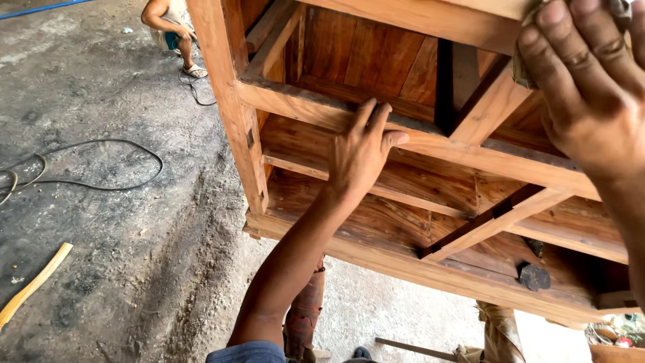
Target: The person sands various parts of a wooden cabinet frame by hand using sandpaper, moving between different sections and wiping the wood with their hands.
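A large wooden cabinet frame [316,107] of reddish-brown boards and rails fills the upper right. My left hand [363,151] lies flat with fingers together on a horizontal cross rail [470,151] in the frame's middle. My right hand [591,81] is at the top right, its fingers pressing a folded piece of sandpaper [521,67] against the upper rail [437,20]. Most of the sandpaper is hidden under the fingers.
Another person [171,27] crouches on the dusty concrete floor at the top left. A black cable [101,168] loops across the floor. A pale wooden stick [33,282] lies at the lower left. Carved wooden legs [306,316] stand below the frame.
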